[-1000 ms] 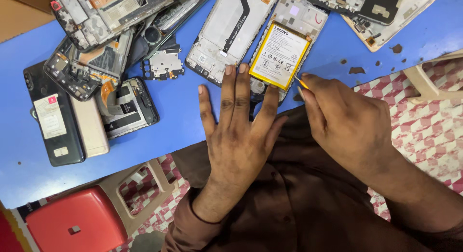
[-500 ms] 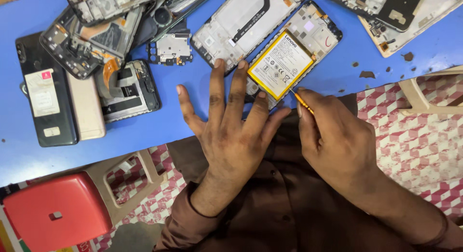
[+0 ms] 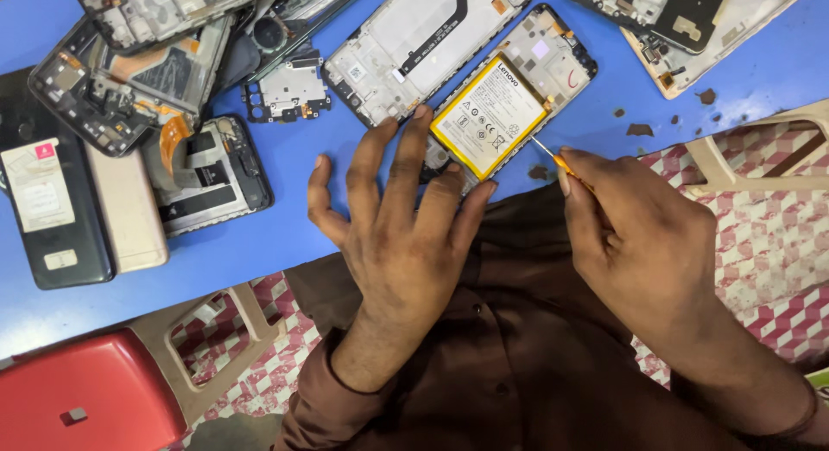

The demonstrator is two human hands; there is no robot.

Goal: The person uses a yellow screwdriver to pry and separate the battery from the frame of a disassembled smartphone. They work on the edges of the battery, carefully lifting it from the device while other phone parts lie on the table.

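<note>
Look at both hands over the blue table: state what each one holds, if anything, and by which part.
The right hand grips a thin screwdriver by its orange handle. The left hand holds nothing; its fingers press on the opened phone.

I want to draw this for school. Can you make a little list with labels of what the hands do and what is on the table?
left hand: flat, fingers spread, pressing down the opened phone
right hand: gripping a thin screwdriver
screwdriver tip: at the edge of the yellow-rimmed battery
battery: sitting in the opened phone
table: blue
left of the hands: other phone frames, a black phone back, a gold cover
below the table: red stool
</note>
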